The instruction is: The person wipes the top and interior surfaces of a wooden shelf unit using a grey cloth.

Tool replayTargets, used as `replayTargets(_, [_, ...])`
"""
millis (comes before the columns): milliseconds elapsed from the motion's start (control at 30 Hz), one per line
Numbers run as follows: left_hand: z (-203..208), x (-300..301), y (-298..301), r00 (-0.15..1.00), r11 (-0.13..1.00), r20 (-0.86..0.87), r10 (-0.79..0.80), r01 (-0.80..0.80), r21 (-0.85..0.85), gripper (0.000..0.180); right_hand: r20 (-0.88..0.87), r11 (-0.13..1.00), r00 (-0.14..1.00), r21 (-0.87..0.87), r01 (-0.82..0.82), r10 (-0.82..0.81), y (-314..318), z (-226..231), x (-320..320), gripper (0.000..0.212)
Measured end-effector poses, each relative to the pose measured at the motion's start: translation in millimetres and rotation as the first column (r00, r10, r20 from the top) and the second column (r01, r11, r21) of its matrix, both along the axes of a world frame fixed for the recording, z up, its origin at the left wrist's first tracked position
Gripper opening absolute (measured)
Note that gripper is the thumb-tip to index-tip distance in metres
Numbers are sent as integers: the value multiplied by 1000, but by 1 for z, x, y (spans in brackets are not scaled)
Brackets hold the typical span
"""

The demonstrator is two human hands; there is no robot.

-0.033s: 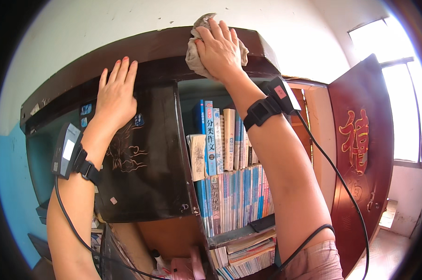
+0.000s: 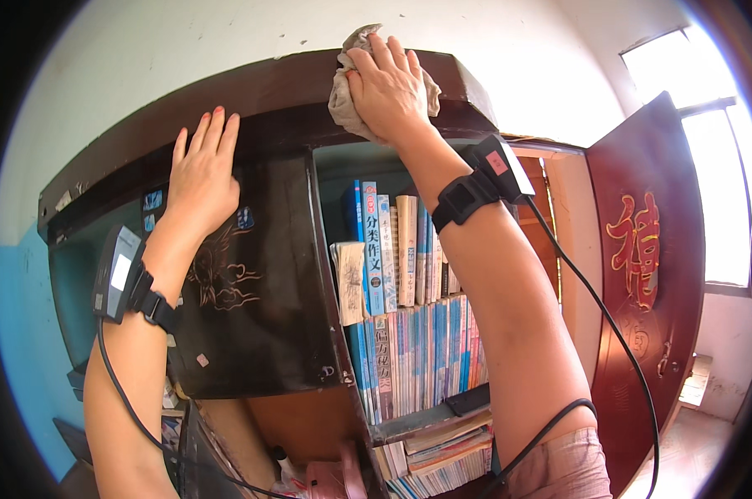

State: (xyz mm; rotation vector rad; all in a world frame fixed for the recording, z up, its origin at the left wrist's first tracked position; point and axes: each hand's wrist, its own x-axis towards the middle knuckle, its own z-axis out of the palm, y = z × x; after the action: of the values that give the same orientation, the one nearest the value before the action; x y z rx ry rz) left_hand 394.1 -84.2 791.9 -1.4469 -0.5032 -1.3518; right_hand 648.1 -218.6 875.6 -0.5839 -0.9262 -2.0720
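Pressing grey cloth to the cabinet top board under a spread right hand, with left hand likewise spread (touching or not, unclear), perhaps risking a drop through slackened pressure.

The left arm slants up and rightward from the lower edge; the right arm slants up and leftward. The left hand shows its back, its 4 fingers straight, slightly parted, pointing upward. The right hand reaches higher, back showing, 4 fingers spread, thumb angled out leftward.
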Motion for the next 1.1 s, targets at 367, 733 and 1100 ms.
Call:
replayTargets(367, [4, -2, -5, 999, 998, 49, 25, -22, -67, 76, -537, 908, 788, -92, -410, 301, -58, 24, 106, 36])
replayTargets(733, [7, 56, -28, 993, 997, 109, -37, 29, 74, 81, -479, 732, 681, -108, -673, 554, -62, 52, 243, 39])
replayTargets(1100, [6, 66, -19, 986, 987, 166, -30, 3, 161, 77, -301, 729, 757, -223, -647, 580, -51, 41, 216, 46])
